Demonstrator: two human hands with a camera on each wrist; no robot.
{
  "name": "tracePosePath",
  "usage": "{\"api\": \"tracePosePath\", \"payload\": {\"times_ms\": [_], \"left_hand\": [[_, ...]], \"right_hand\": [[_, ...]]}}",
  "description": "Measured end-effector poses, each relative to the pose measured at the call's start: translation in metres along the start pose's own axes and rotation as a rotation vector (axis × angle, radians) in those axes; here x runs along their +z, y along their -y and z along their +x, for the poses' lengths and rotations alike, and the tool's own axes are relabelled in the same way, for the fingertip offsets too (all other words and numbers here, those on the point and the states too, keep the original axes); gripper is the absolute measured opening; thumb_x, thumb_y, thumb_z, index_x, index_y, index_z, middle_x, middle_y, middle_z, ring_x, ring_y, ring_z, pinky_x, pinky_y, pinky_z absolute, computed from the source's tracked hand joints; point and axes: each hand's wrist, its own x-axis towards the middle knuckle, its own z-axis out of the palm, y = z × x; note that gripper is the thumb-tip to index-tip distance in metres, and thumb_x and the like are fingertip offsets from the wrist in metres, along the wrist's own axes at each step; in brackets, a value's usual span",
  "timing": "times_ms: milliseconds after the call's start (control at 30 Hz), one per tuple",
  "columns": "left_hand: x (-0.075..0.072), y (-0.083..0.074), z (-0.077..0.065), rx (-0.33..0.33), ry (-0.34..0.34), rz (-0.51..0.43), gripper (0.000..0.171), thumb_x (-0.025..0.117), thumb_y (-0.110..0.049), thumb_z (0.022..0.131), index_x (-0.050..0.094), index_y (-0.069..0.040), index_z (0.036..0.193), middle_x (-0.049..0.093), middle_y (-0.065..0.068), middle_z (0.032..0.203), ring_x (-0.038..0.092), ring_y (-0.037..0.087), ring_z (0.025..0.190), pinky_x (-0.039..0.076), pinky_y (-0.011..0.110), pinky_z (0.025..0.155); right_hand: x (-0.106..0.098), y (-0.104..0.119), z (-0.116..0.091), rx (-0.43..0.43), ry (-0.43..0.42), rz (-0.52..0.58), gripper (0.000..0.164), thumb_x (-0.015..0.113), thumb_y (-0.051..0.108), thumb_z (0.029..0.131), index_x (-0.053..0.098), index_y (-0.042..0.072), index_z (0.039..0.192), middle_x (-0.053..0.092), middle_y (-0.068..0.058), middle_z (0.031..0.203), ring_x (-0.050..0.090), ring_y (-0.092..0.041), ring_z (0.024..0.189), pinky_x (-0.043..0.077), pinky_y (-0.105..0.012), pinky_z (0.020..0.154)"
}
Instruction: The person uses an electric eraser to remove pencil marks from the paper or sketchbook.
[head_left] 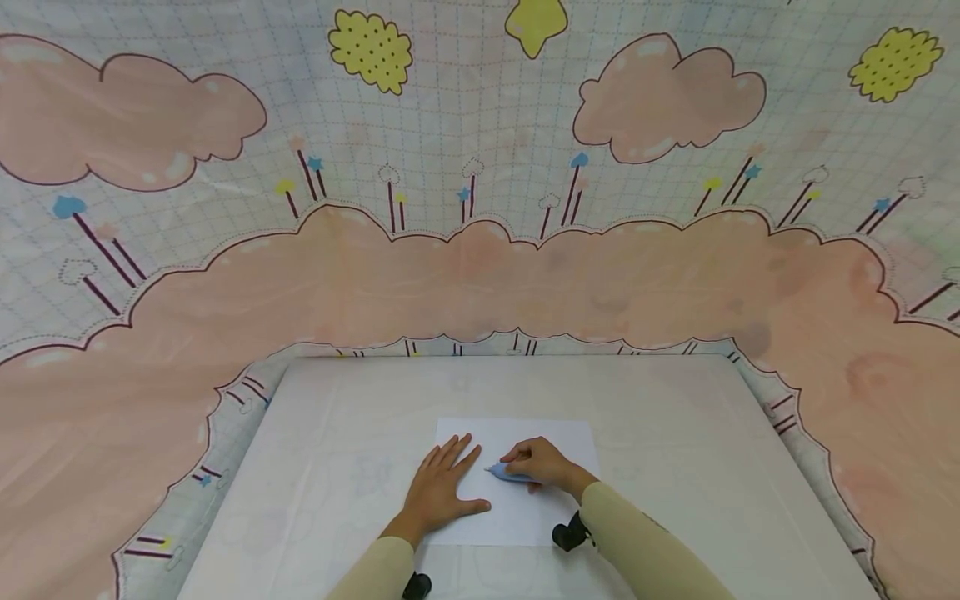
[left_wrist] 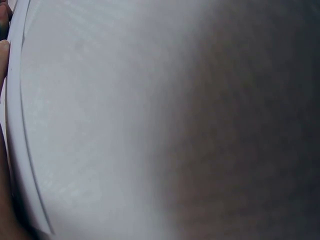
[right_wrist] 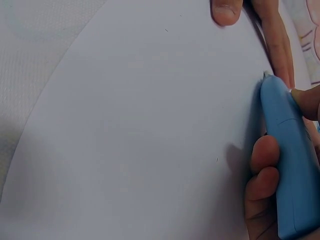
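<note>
A sheet of white paper (head_left: 517, 521) lies flat on the table. My left hand (head_left: 441, 490) rests on its left part, fingers spread and thumb out to the side. My right hand (head_left: 546, 463) grips a blue tool that looks like an electric eraser (right_wrist: 295, 170), with the thumb on one side and curled fingers on the other. Its short pale tip points left, toward the left hand; whether it touches the paper I cannot tell. In the right wrist view, the left thumb (right_wrist: 226, 12) presses on the paper near the top. Most of the left wrist view is blurred and dark.
The paper lies on a white-covered table (head_left: 360, 417). Behind and around it hangs cloth printed with pink clouds (head_left: 667, 100). Black wrist cameras (head_left: 570, 533) sit under both sleeves. A few tiny dark specks show on the paper in the right wrist view.
</note>
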Motion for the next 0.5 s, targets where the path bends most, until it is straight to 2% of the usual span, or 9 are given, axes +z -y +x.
{"api": "tracePosePath", "payload": {"times_ms": [500], "left_hand": [[-0.0003,-0.0007,-0.0008,0.012,-0.015,-0.012,0.096,0.057,-0.078,0.078,0.039,-0.02,0.153,0.027,0.004,0.162,0.022,0.029,0.15,0.021,0.053,0.119]], "right_hand": [[-0.0048,-0.0009,-0.0046,0.006,0.005,-0.003,0.02,0.071,0.016,0.088,0.075,0.007,0.106,0.071,0.002,0.085,0.047,-0.007,0.045,0.046,-0.019,0.046]]}}
